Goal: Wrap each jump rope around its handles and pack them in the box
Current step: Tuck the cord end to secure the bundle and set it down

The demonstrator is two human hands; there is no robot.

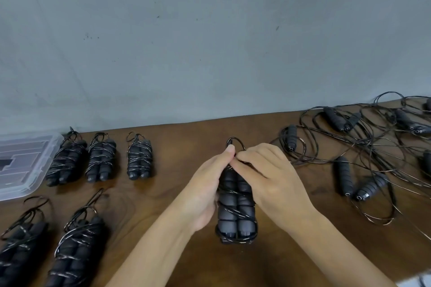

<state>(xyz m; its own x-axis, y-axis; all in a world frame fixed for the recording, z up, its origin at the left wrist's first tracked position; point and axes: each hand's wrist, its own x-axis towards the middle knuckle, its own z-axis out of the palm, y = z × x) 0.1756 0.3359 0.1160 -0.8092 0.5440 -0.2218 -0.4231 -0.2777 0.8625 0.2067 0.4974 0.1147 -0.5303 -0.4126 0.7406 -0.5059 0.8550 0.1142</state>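
A jump rope, cord wound round its paired black handles, sits at lower centre of the frame on a brown table. The left hand grips the bundle's side; the right hand pinches the cord at its top end. Five wrapped bundles lie at left beside a clear plastic box (far left edge). Loose ropes tangle at right.
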